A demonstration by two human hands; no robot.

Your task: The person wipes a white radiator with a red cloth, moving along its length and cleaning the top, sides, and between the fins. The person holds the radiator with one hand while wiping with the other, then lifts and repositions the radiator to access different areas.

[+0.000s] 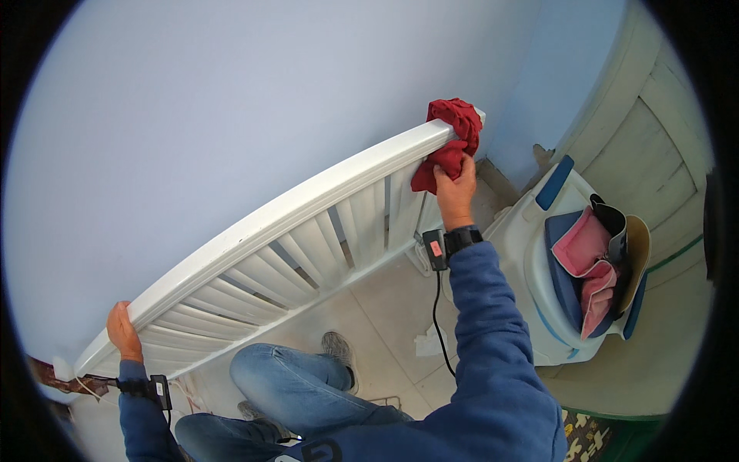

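A long white slatted panel [254, 223], like a headboard or bed end, stands upright near the blue wall. Over the far right end of its top rail hangs a crumpled red cloth [458, 123]. My right hand [456, 189] grips the cloth's lower part against the slatted side of the panel, thumb and fingers closed on it. At the near left end, my left hand [123, 331] is wrapped round the top rail, with some fingers hidden behind it.
On the right a white lidded bin with blue handles [539, 285] carries pink-lined fabric pieces [593, 262]. Behind it stands a pale panelled door [647, 146]. A white paper scrap [431, 341] lies on the tiled floor [377, 308]. From my right wrist hangs a black cable [436, 308].
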